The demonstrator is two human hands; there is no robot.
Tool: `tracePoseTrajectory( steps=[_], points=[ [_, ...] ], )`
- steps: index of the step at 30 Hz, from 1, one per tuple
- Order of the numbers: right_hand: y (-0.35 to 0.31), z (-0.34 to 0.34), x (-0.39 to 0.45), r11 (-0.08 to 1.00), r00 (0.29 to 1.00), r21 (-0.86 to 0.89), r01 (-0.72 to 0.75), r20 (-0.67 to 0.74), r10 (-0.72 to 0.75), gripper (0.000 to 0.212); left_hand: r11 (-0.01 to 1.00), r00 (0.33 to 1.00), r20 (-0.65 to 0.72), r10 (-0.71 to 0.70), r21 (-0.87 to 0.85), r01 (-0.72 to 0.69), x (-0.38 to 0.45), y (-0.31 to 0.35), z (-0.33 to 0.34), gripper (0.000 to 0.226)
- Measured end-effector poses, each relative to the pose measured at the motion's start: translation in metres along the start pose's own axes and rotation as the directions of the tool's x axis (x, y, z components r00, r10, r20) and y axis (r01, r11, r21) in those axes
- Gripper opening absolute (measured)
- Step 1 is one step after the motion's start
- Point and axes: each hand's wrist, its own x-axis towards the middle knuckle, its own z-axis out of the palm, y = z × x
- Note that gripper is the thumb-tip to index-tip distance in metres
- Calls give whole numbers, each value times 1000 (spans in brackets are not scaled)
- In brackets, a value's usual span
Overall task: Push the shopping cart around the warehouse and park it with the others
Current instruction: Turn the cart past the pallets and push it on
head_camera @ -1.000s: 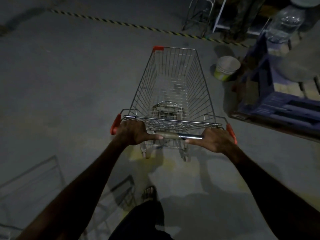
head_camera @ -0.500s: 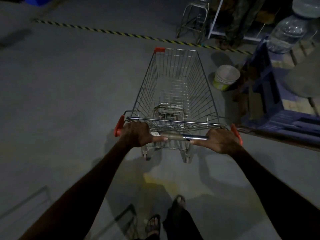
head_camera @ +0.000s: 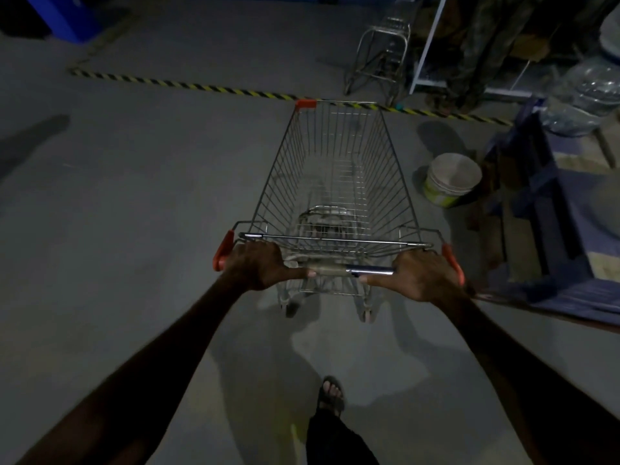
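Observation:
An empty wire shopping cart (head_camera: 335, 169) with orange corner caps stands on the grey concrete floor straight ahead of me. My left hand (head_camera: 258, 266) grips the left end of its handle bar (head_camera: 355, 270), thumb lying along the bar. My right hand (head_camera: 419, 276) grips the right end the same way. The cart's nose points at a yellow-and-black striped floor line (head_camera: 201, 85). No other carts are in sight.
A white and yellow bucket (head_camera: 449, 179) sits just right of the cart. Blue pallets (head_camera: 553, 213) with large water bottles (head_camera: 590, 95) crowd the right side. A metal stool frame (head_camera: 382, 55) and a white rack stand beyond the line. Open floor lies to the left.
The cart has rolled forward toward the striped line. The bucket and pallets have slid nearer and lower in view. The wire frames at lower left have dropped out of sight. Both hands keep their grip.

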Motion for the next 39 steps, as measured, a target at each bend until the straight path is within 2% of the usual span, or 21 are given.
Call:
tracePoseTrajectory(
  steps=[11,18,23,28,31,35,39],
  points=[
    [28,-73,169,999,999,-25,46,12,-46,107,999,1000,-11,-14,40,14,168,-20,-57,96],
    [33,-116,298,997,996,-35,68,-54,-70,107,1000,996,-88,30,-5,-31,296,-55,-96,101],
    [30,-151,401,996,995,15,89,-48,-88,105,997,994,-96,46,69,-39,387,-86,-134,96],
    [27,-188,486,995,995,-13,96,22,-96,105,998,990,-136,45,46,-39,469,-114,-158,100],
    [25,-202,536,998,998,2,61,21,-61,107,999,989,-142,39,28,-36,518,-133,-170,115],
    [21,-230,598,999,999,-44,32,3,-31,111,999,992,-126,27,33,-23,582,-150,-195,104],
    [22,-265,660,996,999,-93,13,39,-10,108,999,991,-132,33,25,-30,651,-163,-220,102]
  ],
)
